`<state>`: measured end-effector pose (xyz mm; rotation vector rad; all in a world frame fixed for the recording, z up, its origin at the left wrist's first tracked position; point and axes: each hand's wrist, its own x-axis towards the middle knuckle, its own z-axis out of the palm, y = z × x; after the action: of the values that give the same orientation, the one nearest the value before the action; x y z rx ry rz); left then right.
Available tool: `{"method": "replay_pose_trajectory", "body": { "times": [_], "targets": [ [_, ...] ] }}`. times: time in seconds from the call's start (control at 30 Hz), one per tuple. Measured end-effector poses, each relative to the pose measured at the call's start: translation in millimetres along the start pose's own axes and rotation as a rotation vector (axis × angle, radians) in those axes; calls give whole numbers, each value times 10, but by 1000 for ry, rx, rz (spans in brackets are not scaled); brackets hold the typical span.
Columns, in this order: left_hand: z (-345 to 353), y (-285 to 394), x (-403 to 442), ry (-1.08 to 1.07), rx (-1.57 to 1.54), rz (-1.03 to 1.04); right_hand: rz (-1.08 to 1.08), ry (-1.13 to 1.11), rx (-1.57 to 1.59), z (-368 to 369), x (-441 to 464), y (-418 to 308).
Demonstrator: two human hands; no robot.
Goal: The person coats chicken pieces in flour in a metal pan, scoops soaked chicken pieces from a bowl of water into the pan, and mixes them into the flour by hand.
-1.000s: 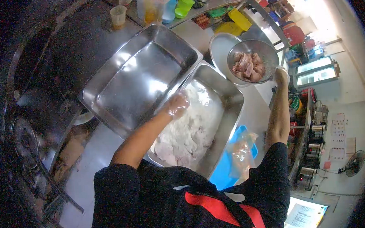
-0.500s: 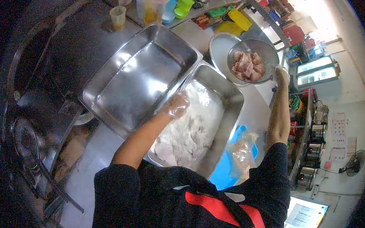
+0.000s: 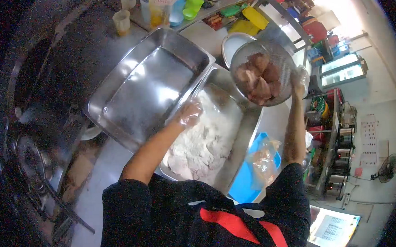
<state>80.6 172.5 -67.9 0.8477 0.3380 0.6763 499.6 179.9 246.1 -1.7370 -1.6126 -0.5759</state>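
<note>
My right hand [image 3: 299,81], in a clear plastic glove, grips the edge of a round mesh strainer [image 3: 283,60]. Several pieces of raw meat [image 3: 260,79] lie in the strainer, which hangs over the far right corner of a deep metal tray [image 3: 247,132]. Inside that tray is white flour [image 3: 210,112], with flour-coated pieces [image 3: 192,154] toward the near end. My left hand [image 3: 190,113], also gloved, is curled closed at the tray's left side, by the flour. Its fingertips are hidden, so what they hold cannot be made out.
A second deep metal tray [image 3: 117,100] stands to the left, rim against rim. Behind the strainer is a pale round bowl [image 3: 232,44]. A blue container [image 3: 243,187] with a clear plastic bag [image 3: 265,162] sits at the near right. Cups and a jug [image 3: 160,10] line the back.
The strainer has come toward me and left, from over the bowl to over the flour tray's corner, with the meat still inside. My left hand has barely moved.
</note>
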Motion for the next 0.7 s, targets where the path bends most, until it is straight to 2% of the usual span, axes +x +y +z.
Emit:
{"method": "replay_pose_trajectory", "body": {
  "times": [0.03, 0.07, 0.13, 0.2, 0.27, 0.3, 0.33, 0.37, 0.4, 0.43, 0.53, 0.57, 0.7],
  "targets": [
    [52, 54, -29, 24, -180, -63, -172, -23, -252, -18, -14, 20],
    [143, 122, -54, 59, -31, 12, -345, -7, -472, -73, -1, -102],
    [326, 216, -87, 126, 265, 162, -200, 58, -210, -100, -163, -434],
    [410, 339, -90, 165, 704, 280, 175, -90, 239, -124, -307, -397],
    [447, 444, -89, 167, 1235, 360, 69, 41, 128, -241, -394, -1118],
    [471, 475, -93, 155, 1416, 379, 151, 19, 143, -221, -444, -1069],
    [488, 509, -99, 135, 1512, 384, 233, -3, 155, -234, -457, -1125],
    [502, 545, -105, 117, 1601, 386, 209, 1, 109, -268, -505, -1195],
    [520, 577, -116, 99, 1677, 388, 186, 5, 59, -296, -537, -1275],
    [536, 590, -115, 88, 1719, 388, 265, -14, -8, -327, -505, -1439],
    [563, 627, -108, 57, 1824, 396, 226, 70, 135, -222, -657, -1388],
    [529, 594, -92, 50, 1817, 394, 246, 87, 483, -146, -694, -1323],
    [363, 374, -60, 5, 1716, 393, 155, 108, 222, -142, -756, -1376]
  ]
}}
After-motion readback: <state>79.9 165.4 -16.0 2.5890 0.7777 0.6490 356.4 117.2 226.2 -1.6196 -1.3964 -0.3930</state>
